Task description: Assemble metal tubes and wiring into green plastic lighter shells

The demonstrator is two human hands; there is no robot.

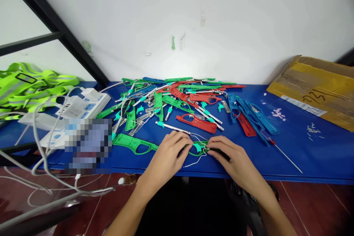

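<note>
In front of me, near the table's front edge, lies a green half-casing of a long-nosed lighter (204, 152) with a teal trigger (197, 147) in it. My left hand (172, 151) is closed, thumb and fingertips on the casing's left part beside the trigger. Closed as well, my right hand (231, 155) pinches at its right part; its fingertips partly hide what they grip. A thin white wire (195, 163) loops over the casing between both hands. Just beyond my left fingers rests a metal lighter tube (177, 128). Left of that hand lies another green half-casing (132, 143).
A heap of green, red and blue casings (203, 123), tubes and wires spreads along the wall. Blue casings (264, 118) and a screwdriver (287, 160) lie right, before a cardboard box (312, 92). Left are power strips (101, 103), cables, a blurred patch and reflective yellow straps (35, 88).
</note>
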